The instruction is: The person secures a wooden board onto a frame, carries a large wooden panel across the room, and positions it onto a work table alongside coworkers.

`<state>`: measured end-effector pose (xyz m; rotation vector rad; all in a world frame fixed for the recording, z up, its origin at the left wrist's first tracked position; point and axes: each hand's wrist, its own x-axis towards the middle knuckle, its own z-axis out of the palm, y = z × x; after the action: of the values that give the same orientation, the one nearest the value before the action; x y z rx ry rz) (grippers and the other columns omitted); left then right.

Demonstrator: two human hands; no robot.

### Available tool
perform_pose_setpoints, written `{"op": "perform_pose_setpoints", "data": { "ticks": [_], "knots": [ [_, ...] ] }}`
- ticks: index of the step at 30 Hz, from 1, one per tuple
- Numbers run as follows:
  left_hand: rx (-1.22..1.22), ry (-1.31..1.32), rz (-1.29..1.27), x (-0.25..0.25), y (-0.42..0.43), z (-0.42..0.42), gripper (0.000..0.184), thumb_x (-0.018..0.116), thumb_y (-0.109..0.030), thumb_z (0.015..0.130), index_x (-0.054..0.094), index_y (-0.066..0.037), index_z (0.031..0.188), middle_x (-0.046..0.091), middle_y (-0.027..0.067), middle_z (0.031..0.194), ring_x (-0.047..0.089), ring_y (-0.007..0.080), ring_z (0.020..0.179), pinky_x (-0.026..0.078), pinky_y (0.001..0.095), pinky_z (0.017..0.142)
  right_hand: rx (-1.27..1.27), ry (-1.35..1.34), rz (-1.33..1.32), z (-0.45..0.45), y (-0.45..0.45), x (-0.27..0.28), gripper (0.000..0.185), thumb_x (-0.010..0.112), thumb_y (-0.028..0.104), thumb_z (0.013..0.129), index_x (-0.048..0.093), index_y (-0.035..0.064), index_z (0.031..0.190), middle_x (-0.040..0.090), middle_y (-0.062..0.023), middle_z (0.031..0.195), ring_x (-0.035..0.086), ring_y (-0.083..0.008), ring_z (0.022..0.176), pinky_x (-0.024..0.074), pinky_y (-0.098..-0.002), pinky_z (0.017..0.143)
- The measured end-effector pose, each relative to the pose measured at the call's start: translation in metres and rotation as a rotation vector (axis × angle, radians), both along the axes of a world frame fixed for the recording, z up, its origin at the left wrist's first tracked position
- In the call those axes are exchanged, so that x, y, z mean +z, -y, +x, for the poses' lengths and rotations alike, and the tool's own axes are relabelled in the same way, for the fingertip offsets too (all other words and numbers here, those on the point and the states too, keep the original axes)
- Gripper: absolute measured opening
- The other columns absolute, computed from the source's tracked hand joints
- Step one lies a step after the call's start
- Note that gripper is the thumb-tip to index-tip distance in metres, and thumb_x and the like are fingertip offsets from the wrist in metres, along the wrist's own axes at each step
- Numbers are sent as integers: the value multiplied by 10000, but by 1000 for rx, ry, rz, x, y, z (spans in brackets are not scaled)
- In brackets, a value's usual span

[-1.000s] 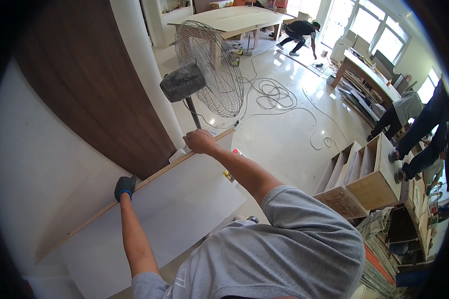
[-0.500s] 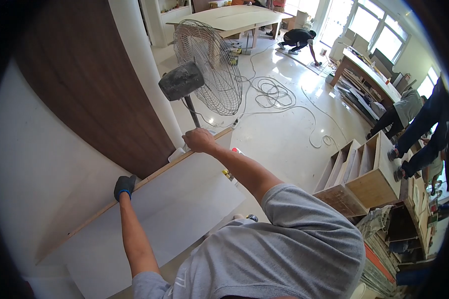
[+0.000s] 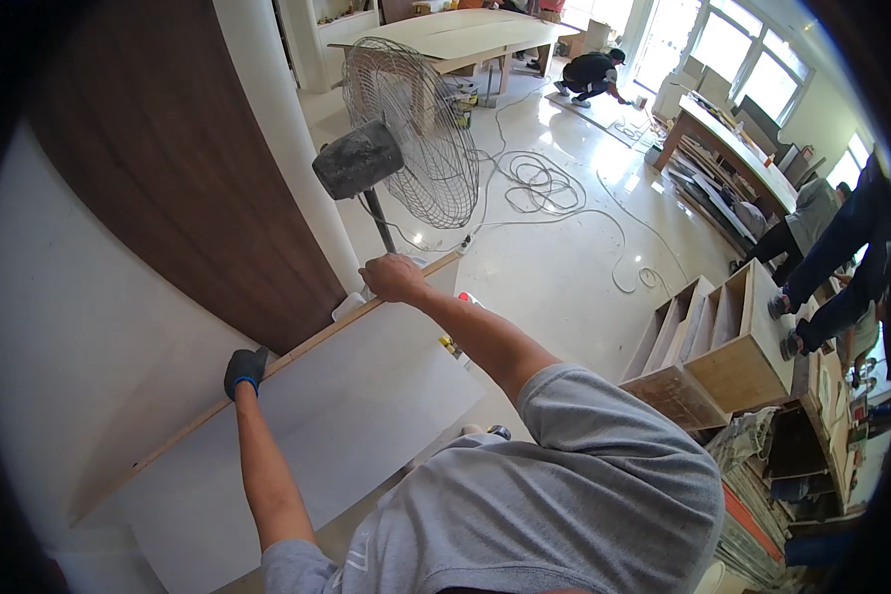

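Note:
A large white board point(image 3: 337, 396) with a bare wooden top edge point(image 3: 312, 346) stands on its side in front of me, close to the wall. My left hand point(image 3: 246, 370), in a dark glove with a blue cuff, is closed over that edge toward its middle. Farther along, near the far end, my bare right hand point(image 3: 394, 278) grips the same edge; its fingertips are hidden behind the board. Just beyond my right hand rises the pole of a dusty standing fan point(image 3: 358, 160).
Coiled cable point(image 3: 544, 188) lies across the shiny floor. At right, a person stands on a wooden shelf unit point(image 3: 728, 346). A person point(image 3: 591, 77) crouches farther back, near a workbench point(image 3: 733, 148). A large table point(image 3: 455, 40) stands behind the fan. Dark wood panelling point(image 3: 178, 168) covers the left wall.
Both my hands keep their hold on the board, which stays in place. The crouching person in the background has raised their head and drawn the reaching arm up.

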<state>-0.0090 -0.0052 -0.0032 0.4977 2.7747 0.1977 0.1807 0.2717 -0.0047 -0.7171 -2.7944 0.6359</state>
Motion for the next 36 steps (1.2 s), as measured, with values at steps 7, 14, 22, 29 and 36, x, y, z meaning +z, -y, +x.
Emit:
{"op": "perform_pose_setpoints", "data": {
  "ticks": [7,14,22,29,36],
  "knots": [
    [-39,-25,-5,-11,2,-10,541,527,-460,811,660,43,959,614,265,1034,598,404,986,459,443,846,-8,-36,7,0,1,2,379,426,325,914,685,57,840,669,-162,839,631,-348,852,487,-439,799],
    [-34,-22,10,-8,2,-8,540,529,-467,815,662,35,962,617,259,1035,600,399,989,459,444,848,-13,-26,5,-1,1,3,386,419,322,916,682,52,834,668,-163,839,632,-349,852,487,-437,803],
    [-35,-11,-3,0,0,-5,548,533,-477,813,664,33,965,615,259,1044,598,391,1004,460,443,857,-17,-11,9,-1,1,6,385,415,328,919,686,64,851,671,-151,859,630,-343,872,487,-439,804],
    [-9,0,-40,-7,-1,-12,519,537,-476,812,671,-7,989,628,217,1066,598,378,1016,471,444,849,-16,1,18,-3,0,4,383,417,334,922,688,69,866,672,-145,868,629,-338,882,487,-436,806],
    [13,27,-27,2,-4,-5,520,541,-480,807,676,-9,982,633,214,1055,600,383,1008,473,446,850,-13,14,12,-3,-1,4,387,416,339,923,689,71,865,674,-140,872,631,-337,884,487,-436,808]
  ]
}}
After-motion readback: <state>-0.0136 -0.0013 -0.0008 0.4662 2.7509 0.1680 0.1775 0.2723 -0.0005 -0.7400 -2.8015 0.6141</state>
